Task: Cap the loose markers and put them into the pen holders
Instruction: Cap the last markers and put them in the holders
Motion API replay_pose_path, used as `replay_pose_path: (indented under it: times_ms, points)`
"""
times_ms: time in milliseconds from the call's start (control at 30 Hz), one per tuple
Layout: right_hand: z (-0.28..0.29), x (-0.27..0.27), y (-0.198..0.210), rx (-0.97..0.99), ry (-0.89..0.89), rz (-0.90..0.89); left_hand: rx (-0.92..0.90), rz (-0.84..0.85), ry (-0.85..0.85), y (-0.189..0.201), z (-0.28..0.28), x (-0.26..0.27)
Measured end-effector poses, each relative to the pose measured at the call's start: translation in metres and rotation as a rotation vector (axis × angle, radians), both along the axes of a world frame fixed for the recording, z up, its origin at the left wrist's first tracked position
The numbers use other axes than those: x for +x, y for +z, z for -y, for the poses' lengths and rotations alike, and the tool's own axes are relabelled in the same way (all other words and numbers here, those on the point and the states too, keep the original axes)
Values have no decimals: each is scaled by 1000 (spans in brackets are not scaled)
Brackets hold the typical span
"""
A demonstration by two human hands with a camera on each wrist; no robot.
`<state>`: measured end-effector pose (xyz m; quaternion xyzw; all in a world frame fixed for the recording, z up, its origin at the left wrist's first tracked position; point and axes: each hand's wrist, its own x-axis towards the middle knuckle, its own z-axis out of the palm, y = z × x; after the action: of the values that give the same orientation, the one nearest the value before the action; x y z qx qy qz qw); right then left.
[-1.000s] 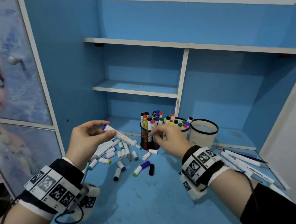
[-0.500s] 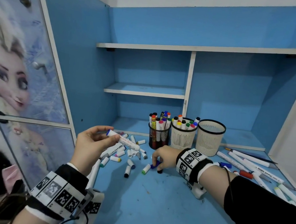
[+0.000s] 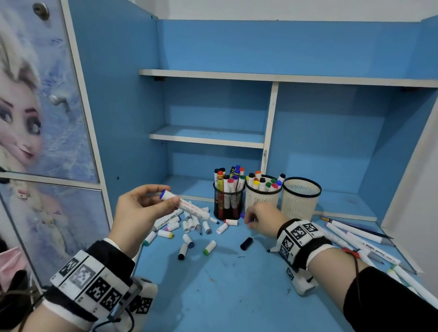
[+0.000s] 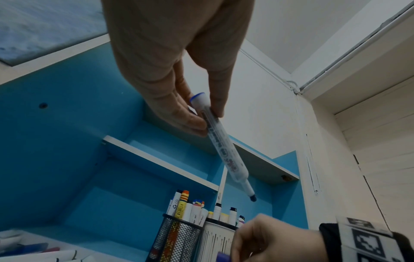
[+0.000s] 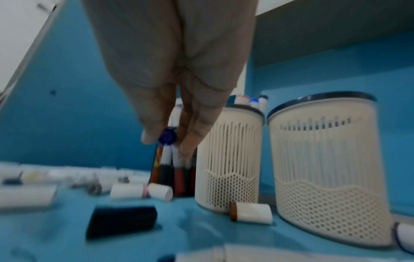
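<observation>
A blue counter (image 3: 237,293) sat inside a blue shelved alcove, strewn with loose caps (image 3: 190,227) at its middle and uncapped markers (image 3: 363,242) at the right. 3 pen holders stood at the back: a black mesh holder (image 3: 228,204), a filled cream holder (image 3: 261,199) and an unfilled cream holder (image 3: 300,197). The left hand (image 3: 141,208) held a blue-tipped marker (image 3: 188,208) raised, pinched near its rear end. The right hand (image 3: 264,216) hovered beside the mesh holder, fingertips pinching a blue cap (image 5: 167,138).

Head view bright, edges bowed — wrist views dim, perhaps motion-blurred
</observation>
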<state>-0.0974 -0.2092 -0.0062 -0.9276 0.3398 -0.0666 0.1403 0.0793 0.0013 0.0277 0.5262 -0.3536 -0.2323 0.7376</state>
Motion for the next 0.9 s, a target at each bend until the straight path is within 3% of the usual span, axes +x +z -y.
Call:
replay_pose_path:
  times_ms: [200,500,700,900]
  points:
    - [-24,-34,25,16,-98,348,7,-2,12,0,4,-10]
    - [-71,-97,36,354,-235,762,-2,-58,-82,-6,22,-47]
    - [-96,-117,27,509,-239,867,8,-92,-150,-13,28,-68]
    - [-104,-121,17,523,-280,904,29,-113,-187,-16,29,-79]
